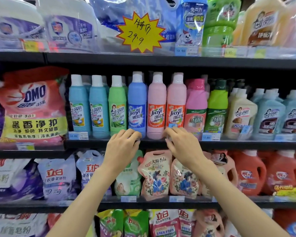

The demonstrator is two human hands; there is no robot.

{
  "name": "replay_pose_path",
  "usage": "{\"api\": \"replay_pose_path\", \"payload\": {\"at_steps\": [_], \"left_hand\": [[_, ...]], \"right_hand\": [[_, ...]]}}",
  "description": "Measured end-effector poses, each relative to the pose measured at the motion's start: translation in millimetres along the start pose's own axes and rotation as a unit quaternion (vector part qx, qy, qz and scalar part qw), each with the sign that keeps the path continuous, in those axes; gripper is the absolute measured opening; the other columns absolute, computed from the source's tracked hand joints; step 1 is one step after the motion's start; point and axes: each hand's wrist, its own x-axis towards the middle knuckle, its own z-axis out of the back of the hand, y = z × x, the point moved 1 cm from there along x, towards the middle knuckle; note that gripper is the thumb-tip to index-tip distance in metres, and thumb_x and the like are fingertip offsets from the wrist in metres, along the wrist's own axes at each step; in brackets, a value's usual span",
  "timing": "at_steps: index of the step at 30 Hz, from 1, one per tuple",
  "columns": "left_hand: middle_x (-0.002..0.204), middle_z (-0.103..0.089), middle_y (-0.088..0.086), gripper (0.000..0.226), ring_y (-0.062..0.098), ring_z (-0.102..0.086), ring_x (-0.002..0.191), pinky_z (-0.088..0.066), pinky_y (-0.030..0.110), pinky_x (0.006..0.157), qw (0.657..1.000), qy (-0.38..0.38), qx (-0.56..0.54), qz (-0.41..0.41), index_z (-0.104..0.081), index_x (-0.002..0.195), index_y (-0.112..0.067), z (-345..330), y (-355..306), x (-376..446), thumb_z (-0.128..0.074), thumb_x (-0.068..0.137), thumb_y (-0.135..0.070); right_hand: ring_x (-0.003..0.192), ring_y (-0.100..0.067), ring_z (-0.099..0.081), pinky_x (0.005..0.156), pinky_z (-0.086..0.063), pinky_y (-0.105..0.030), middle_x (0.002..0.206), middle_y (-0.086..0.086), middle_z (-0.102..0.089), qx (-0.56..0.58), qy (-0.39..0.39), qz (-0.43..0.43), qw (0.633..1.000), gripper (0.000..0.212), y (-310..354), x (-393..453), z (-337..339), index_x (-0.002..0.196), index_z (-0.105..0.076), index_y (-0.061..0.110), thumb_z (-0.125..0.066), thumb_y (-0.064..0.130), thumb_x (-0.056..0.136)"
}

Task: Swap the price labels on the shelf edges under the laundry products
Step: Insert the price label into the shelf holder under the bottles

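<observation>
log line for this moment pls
left hand fingers curled at shelf edge under blue bottle | right hand beside | grip unclear

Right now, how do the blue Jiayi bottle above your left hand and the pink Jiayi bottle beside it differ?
The tall blue plastic Jiayi bottle has a blue-and-white label; the tall pink plastic Jiayi bottle has an orange one. The left hand covers the blue bottle's base, while the pink bottle's base shows in the gap before the right hand. Both stand upright with white caps, same shape and brand.
</observation>
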Motion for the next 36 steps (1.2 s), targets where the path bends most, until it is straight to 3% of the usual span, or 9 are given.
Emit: {"api": "replay_pose_path", "payload": {"at_steps": [6, 11, 15, 17, 21, 26, 36], "left_hand": [[0.097, -0.066, -0.005, 0.014, 0.021, -0.062, 0.087, -0.05, 0.034, 0.068, 1.0, 0.001, -0.013, -0.006, -0.065, 0.099, -0.021, -29, -3, 26, -0.068, 0.085, -0.021], [0.105, -0.068, -0.003, 0.022, 0.022, -0.064, 0.096, -0.054, 0.039, 0.076, 0.999, 0.022, -0.041, -0.004, -0.067, 0.106, -0.02, -58, -6, 55, -0.069, 0.084, -0.017], [0.104, -0.066, -0.006, 0.023, 0.021, -0.063, 0.095, -0.053, 0.038, 0.075, 0.999, 0.016, -0.039, -0.023, -0.066, 0.105, -0.023, -82, -14, 69, -0.068, 0.083, -0.017], [0.104, -0.065, -0.006, 0.021, 0.021, -0.061, 0.094, -0.052, 0.037, 0.074, 0.999, 0.013, -0.036, -0.026, -0.065, 0.106, -0.023, -94, -21, 70, -0.056, 0.087, -0.023], [0.104, -0.065, -0.006, 0.021, 0.017, -0.059, 0.095, -0.05, 0.034, 0.074, 0.998, 0.018, -0.043, -0.031, -0.066, 0.1, -0.021, -110, -34, 66, -0.048, 0.092, -0.027], [0.101, -0.066, -0.007, 0.009, 0.017, -0.06, 0.093, -0.053, 0.036, 0.074, 0.997, 0.01, -0.066, -0.026, -0.068, 0.097, -0.02, -115, -44, 68, -0.064, 0.09, -0.024], [0.089, -0.068, -0.008, 0.012, 0.014, -0.063, 0.083, -0.047, 0.026, 0.059, 0.992, 0.022, -0.12, 0.027, -0.065, 0.094, -0.022, -111, -58, 81, -0.071, 0.085, -0.026]], "right_hand": [[0.095, -0.022, -0.056, 0.069, -0.049, -0.036, 0.102, 0.001, -0.064, -0.01, 0.005, -0.013, 1.0, 0.018, -30, 23, -9, 0.106, -0.057, 0.02, -0.059, 0.02, 0.089], [0.105, -0.023, -0.056, 0.074, -0.052, -0.039, 0.112, 0.003, -0.063, -0.019, 0.021, -0.027, 0.999, 0.027, -59, 54, -23, 0.113, -0.059, 0.022, -0.06, 0.013, 0.088], [0.097, -0.022, -0.059, 0.065, -0.055, -0.04, 0.101, 0.004, -0.062, -0.035, 0.033, -0.011, 0.999, 0.029, -74, 76, -36, 0.106, -0.062, 0.026, -0.063, 0.008, 0.083], [0.087, -0.022, -0.061, 0.059, -0.053, -0.034, 0.091, 0.005, -0.06, -0.056, 0.018, -0.001, 0.998, 0.025, -77, 78, -39, 0.097, -0.065, 0.029, -0.068, 0.012, 0.079], [0.064, -0.019, -0.059, 0.049, -0.033, -0.024, 0.074, 0.006, -0.057, -0.107, 0.007, 0.044, 0.993, 0.028, -77, 76, -37, 0.078, -0.068, 0.025, -0.087, 0.018, 0.059], [0.068, -0.02, -0.056, 0.053, -0.04, -0.028, 0.071, 0.004, -0.055, -0.117, 0.025, 0.08, 0.99, 0.028, -80, 81, -48, 0.072, -0.064, 0.021, -0.086, 0.011, 0.057], [0.07, -0.02, -0.057, 0.052, -0.036, -0.026, 0.07, 0.005, -0.054, -0.083, -0.001, 0.073, 0.994, 0.027, -86, 78, -46, 0.069, -0.062, 0.022, -0.085, 0.016, 0.058]]}}
